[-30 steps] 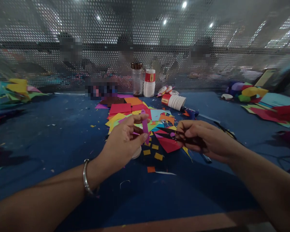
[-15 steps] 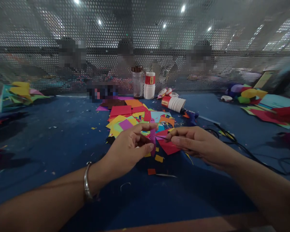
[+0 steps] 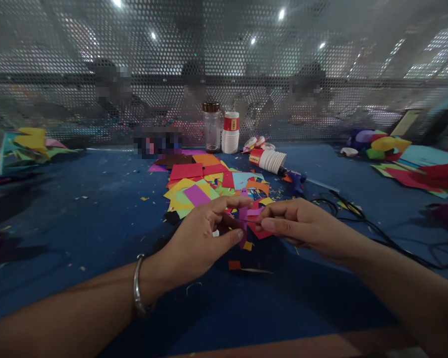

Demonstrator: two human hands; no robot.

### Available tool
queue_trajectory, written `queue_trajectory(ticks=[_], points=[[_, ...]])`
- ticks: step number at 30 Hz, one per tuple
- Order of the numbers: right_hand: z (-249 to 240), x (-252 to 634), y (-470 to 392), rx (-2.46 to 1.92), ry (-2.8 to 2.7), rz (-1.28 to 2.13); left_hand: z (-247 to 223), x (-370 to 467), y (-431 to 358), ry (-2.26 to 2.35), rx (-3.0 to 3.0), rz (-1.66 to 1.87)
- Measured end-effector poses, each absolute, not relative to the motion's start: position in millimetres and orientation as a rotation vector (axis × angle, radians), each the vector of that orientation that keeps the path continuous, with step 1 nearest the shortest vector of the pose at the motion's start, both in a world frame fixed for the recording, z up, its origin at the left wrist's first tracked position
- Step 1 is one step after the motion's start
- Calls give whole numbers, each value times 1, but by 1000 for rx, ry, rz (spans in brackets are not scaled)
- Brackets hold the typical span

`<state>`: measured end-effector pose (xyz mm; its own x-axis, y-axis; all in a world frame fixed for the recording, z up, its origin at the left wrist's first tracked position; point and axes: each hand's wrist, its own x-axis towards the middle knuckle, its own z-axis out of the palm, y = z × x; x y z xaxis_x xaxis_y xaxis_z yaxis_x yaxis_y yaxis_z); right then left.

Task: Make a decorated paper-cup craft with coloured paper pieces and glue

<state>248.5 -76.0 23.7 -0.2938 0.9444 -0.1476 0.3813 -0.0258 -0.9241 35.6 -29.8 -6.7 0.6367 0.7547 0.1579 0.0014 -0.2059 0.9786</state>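
My left hand (image 3: 201, 233), with a silver bangle (image 3: 137, 286) at its wrist, grips a narrow purple paper piece (image 3: 243, 214) between thumb and fingers. The piece stands upright, and two dark dots show near its rounded top. From the right, my right hand (image 3: 296, 221) pinches a thin dark strip (image 3: 251, 221) whose tip reaches the purple paper. What the strip is made of I cannot tell. Behind the fingers lie a pink paper strip (image 3: 254, 212) and a red paper sheet (image 3: 259, 231), partly hidden.
Coloured paper sheets (image 3: 186, 171) are heaped beyond my hands on the blue table (image 3: 78, 209). Farther back stand a lidded jar (image 3: 211, 129) and stacked paper cups (image 3: 230, 134). Another cup stack (image 3: 271, 160) lies beside a blue glue gun (image 3: 296, 181) with its black cable (image 3: 381, 233).
Both hands have shifted slightly; the purple paper has moved a little right and toward me. The gap between the hands has narrowed, and both grips continue.
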Motion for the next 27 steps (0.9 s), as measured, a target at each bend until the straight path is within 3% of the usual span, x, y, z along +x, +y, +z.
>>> queue_trajectory(ticks=[27], points=[[30, 258, -71, -1513, -1863, 1096, -6, 33, -28, 747, 1665, 845]])
